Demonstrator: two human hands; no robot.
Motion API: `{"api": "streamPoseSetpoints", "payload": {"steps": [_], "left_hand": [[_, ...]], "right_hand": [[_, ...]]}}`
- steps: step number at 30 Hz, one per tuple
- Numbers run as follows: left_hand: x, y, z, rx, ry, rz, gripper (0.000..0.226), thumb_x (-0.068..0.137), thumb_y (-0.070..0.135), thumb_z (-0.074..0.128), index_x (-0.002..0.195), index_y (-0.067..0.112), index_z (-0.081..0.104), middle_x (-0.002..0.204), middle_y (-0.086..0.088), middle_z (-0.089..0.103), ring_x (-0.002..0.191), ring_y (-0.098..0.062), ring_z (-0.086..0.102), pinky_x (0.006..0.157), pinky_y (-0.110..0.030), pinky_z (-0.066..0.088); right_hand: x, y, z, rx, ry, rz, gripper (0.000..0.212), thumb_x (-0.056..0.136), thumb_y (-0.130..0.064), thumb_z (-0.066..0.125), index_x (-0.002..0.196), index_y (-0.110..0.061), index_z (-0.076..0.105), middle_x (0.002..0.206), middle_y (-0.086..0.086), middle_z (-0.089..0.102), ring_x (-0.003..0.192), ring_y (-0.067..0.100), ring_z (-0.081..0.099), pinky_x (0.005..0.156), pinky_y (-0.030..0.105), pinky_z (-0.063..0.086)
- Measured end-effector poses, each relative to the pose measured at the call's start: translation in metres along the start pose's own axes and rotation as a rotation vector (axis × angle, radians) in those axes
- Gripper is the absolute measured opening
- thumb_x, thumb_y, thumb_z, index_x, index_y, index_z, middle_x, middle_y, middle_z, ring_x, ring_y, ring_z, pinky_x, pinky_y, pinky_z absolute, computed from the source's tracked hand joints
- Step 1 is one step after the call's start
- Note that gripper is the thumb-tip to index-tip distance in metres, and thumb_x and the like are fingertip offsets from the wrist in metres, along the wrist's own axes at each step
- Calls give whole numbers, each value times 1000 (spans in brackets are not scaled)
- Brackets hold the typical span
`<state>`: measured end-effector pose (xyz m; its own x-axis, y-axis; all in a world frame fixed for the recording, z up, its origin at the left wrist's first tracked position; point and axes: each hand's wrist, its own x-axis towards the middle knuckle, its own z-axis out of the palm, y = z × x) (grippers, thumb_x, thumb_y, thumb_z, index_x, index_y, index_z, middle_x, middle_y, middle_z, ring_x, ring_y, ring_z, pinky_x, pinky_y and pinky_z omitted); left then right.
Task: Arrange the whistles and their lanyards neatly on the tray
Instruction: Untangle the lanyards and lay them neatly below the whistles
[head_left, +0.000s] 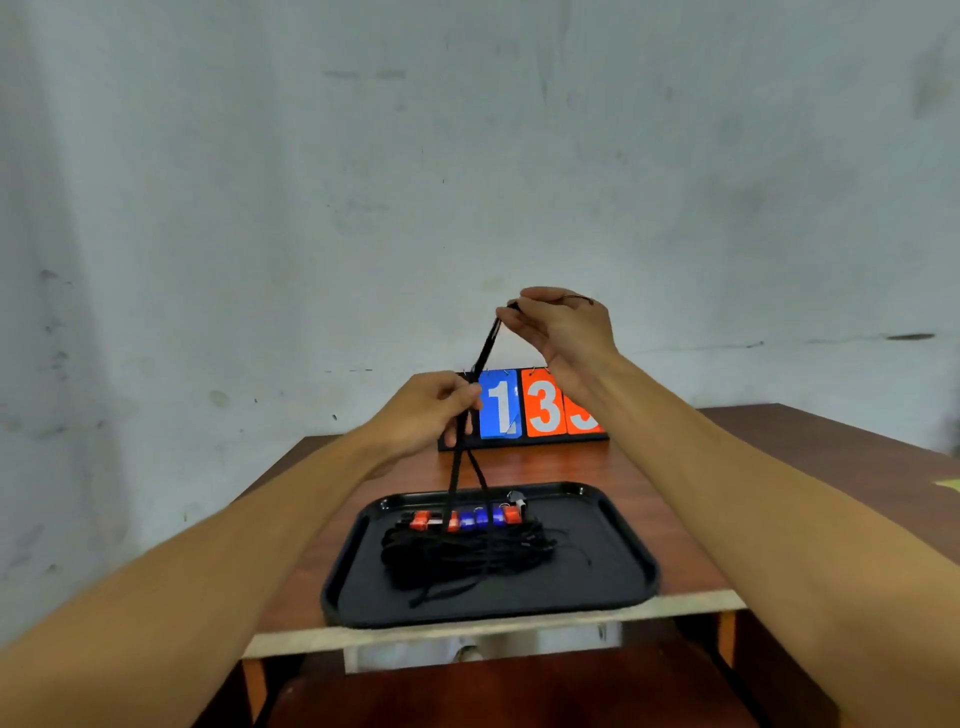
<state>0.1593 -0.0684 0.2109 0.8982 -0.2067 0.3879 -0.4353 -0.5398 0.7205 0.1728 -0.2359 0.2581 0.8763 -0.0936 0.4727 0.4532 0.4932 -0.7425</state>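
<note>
Right hand (563, 327) pinches the top of a black lanyard (485, 348), raised high. Left hand (434, 410) grips it lower, above the tray (618, 566).

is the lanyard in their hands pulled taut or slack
Taut. The lanyard runs straight from the right hand pinching its top, through the left hand, down to the tray.

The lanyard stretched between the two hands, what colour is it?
Black; the head view shows the lanyard clearly against the pale wall.
</note>
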Motion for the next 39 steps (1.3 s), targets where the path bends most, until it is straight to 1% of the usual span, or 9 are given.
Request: {"api": "streamPoseSetpoints", "payload": {"steps": [5, 12, 16, 21, 23, 25, 27, 31, 39], "left_hand": [[-8, -7, 1, -37, -62, -61, 25, 101, 26, 42, 94, 9, 60, 67, -1, 62, 48, -11, 44, 51, -19, 36], [5, 11, 5, -192, 75, 52, 21, 101, 16, 41, 90, 12, 59, 74, -4, 66, 42, -10, 41, 46, -17, 37], [14, 12, 14, -226, 123, 74, 24, 101, 14, 40, 86, 16, 58, 68, 0, 62, 41, -7, 40, 47, -16, 37], [20, -4, 21, -239, 184, 50, 21, 101, 14, 41, 90, 13, 58, 65, 0, 56, 42, -5, 39, 46, -16, 35], [21, -14, 19, -235, 196, 24, 19, 101, 16, 41, 96, 11, 59, 68, 0, 58, 44, -7, 39, 48, -17, 35], [22, -24, 15, -268, 204, -16, 19, 101, 18, 43, 99, 11, 60, 69, 0, 59, 45, -9, 39, 48, -18, 35], [23, -34, 12, -342, 210, -60, 20, 100, 20, 45, 100, 11, 63, 67, 0, 58, 46, -10, 38, 49, -21, 33], [22, -47, 3, -424, 239, -134, 20, 99, 20, 46, 95, 14, 65, 55, 6, 51, 53, -10, 39, 52, -24, 32], [5, -75, -14, -287, 150, -223, 27, 100, 26, 45, 91, 11, 66, 61, 3, 40, 57, -14, 34, 60, -28, 34]], "right_hand": [[-2, 12, -33, -159, 73, -1, 10, 88, 9, 57, 90, 1, 63, 84, 17, 68, 74, 24, 73, 79, 30, 59], [-9, 47, -71, -779, 46, 43, 22, 99, -20, 44, 90, -7, 58, 79, 12, 70, 65, 22, 66, 65, 32, 56], [-28, 67, -54, -497, -50, 299, 32, 104, -29, 29, 94, -8, 51, 82, 10, 72, 78, 21, 71, 74, 29, 56], [-48, 92, -38, -133, -293, 577, 36, 104, -33, 26, 110, -8, 51, 110, 30, 65, 94, 38, 66, 101, 44, 47], [-50, 98, -39, -144, -367, 628, 38, 104, -35, 25, 108, -11, 55, 101, 25, 70, 85, 36, 67, 92, 41, 53], [-51, 103, -39, -161, -394, 650, 37, 104, -34, 27, 98, -10, 54, 70, 9, 69, 62, 25, 67, 83, 39, 54], [-51, 109, -40, -152, -381, 661, 29, 103, -33, 31, 100, -10, 48, 52, 0, 48, 42, 16, 45, 72, 36, 52], [-48, 120, -44, -337, -346, 624, 24, 102, -31, 37, 90, -14, 48, 53, -4, 28, 42, 10, 24, 46, 23, 35], [-41, 112, -66, -817, -328, 404, 31, 100, -34, 41, 76, -15, 45, 51, -8, 35, 40, 5, 26, 41, 19, 23]]}}
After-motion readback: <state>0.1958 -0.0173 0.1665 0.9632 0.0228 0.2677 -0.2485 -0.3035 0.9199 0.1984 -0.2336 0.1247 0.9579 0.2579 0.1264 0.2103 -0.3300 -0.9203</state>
